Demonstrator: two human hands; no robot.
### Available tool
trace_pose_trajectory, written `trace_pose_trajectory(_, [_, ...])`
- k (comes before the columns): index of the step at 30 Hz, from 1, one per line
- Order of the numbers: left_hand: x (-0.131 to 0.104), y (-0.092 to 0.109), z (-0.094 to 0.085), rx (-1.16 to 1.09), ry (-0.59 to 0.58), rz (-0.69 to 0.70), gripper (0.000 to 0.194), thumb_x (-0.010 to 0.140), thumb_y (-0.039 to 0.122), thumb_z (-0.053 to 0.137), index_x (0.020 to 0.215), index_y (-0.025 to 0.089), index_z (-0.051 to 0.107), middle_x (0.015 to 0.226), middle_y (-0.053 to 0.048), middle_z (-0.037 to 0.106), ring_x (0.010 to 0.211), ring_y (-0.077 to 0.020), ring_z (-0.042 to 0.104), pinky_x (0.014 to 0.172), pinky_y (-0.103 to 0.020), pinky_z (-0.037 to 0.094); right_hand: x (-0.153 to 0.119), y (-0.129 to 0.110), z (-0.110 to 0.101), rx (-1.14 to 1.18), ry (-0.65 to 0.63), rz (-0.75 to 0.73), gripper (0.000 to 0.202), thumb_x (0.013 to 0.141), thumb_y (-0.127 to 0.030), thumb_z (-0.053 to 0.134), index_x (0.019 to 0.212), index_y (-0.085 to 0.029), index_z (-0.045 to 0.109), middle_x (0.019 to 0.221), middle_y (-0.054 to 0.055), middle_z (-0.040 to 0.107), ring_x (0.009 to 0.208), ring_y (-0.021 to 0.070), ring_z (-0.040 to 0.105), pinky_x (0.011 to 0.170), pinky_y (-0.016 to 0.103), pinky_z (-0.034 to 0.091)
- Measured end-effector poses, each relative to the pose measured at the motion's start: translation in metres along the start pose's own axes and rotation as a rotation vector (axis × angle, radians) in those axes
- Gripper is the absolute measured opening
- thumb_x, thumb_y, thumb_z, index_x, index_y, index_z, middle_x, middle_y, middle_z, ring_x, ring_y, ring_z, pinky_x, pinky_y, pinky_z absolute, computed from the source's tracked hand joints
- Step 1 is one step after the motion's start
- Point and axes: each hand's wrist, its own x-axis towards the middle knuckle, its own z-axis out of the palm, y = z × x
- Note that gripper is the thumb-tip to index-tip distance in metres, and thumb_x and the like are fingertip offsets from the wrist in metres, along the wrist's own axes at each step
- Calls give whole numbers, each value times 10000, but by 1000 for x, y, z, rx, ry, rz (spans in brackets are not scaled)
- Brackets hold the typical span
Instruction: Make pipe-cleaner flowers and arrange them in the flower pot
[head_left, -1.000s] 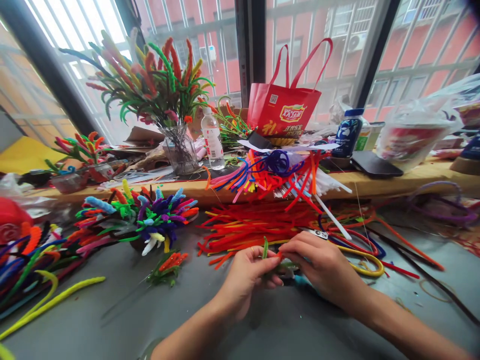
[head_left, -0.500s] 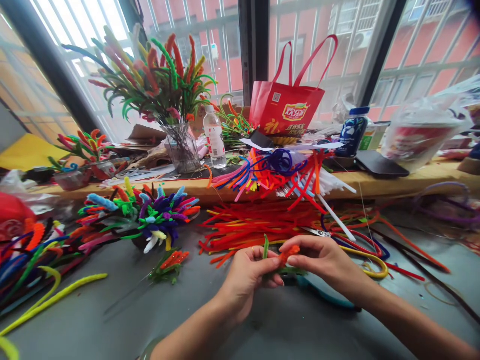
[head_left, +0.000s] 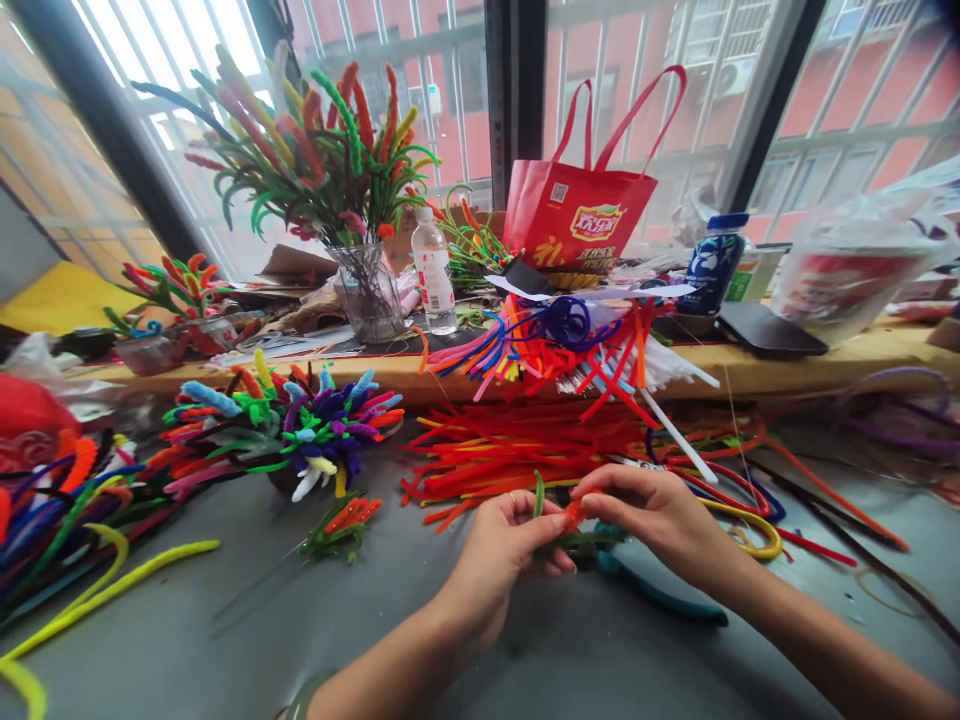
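Observation:
Between thumb and fingers, my left hand (head_left: 501, 560) pinches a small orange and green pipe-cleaner piece (head_left: 574, 516); a green tip (head_left: 538, 494) sticks up from between its fingers. My right hand (head_left: 651, 515) closes its thumb and fingertips on the orange part from the right. The fingertips of both hands nearly meet and partly cover the piece. Behind the hands lies a wide pile of red pipe cleaners (head_left: 495, 450). To the left, an orange and green flower piece (head_left: 349, 522) with a thin stem rests on the grey table (head_left: 315, 640).
Teal-handled pliers (head_left: 667, 597) lie under my right forearm. Bunches of coloured pipe cleaners (head_left: 300, 420) stand at the left. Along the wooden ledge (head_left: 870, 365) are a glass vase (head_left: 369, 295), a plastic bottle (head_left: 433, 280), a red bag (head_left: 577, 215) and a blue bottle (head_left: 714, 268).
The view has shifted slightly, so the surroundings sit a little further right. My right fingertips now cover more of the orange part, which both hands still hold.

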Motion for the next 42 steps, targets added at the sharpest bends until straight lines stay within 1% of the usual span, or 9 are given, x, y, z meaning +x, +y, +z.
trace_pose_trajectory(5, [0,0,-3,-49,-21,-26,249,637,278,719,775,120,587,678,18,581,526,-81,564,519,-198,401,1,4,-2,120,-6,70,194,784,-356,629,833,-172,667,785,27,676,738,167,613,668,257,459])
trace_pose_trajectory(10, [-1,3,-2,-78,-73,-29,193,654,231,698,744,114,574,635,23,573,489,-59,537,488,-173,383,2,2,1,397,-157,169,182,728,-307,695,850,-173,679,828,18,677,772,149,613,706,245,465])
trace_pose_trajectory(14, [-2,4,-1,-100,-133,-26,180,651,223,684,730,119,560,598,27,572,457,-61,534,475,-176,394,1,1,5,357,-163,112,137,742,-305,686,780,-175,697,768,10,678,733,140,609,699,241,463])
trace_pose_trajectory(19, [-3,4,1,-90,-74,-2,232,616,252,725,681,132,538,584,28,589,450,-75,552,498,-199,430,-2,-2,9,276,-48,25,135,749,-310,673,716,-180,688,702,0,662,676,134,599,645,231,456])
trace_pose_trajectory(26, [-1,3,1,-22,2,36,284,567,276,774,655,127,548,567,9,614,449,-82,553,492,-201,423,-1,-3,8,236,-51,104,175,776,-352,633,784,-178,646,770,17,661,712,154,601,644,249,455])
trace_pose_trajectory(29, [0,2,2,8,35,46,286,572,292,770,636,139,537,524,26,588,435,-85,544,475,-198,407,-2,0,9,42,11,20,153,808,-327,591,797,-177,621,754,28,652,695,164,594,621,263,448])
trace_pose_trajectory(34, [1,-2,3,-1,76,11,291,591,324,754,638,142,532,547,20,597,447,-81,536,478,-194,394,-8,6,13,-404,169,-349,130,834,-191,504,812,-166,629,757,55,641,705,182,585,652,296,436])
trace_pose_trajectory(39, [2,-3,2,-19,59,35,291,593,307,760,727,135,566,628,11,622,537,-94,574,568,-214,437,-4,-1,4,-224,128,-104,146,850,-321,549,896,-193,602,732,5,652,659,151,601,603,248,453])
trace_pose_trajectory(42, [1,0,2,-31,21,12,291,611,283,736,815,123,604,714,-16,647,578,-102,587,597,-227,447,0,-4,0,-195,89,-54,180,862,-339,525,826,-194,626,767,10,668,710,160,613,644,252,458])
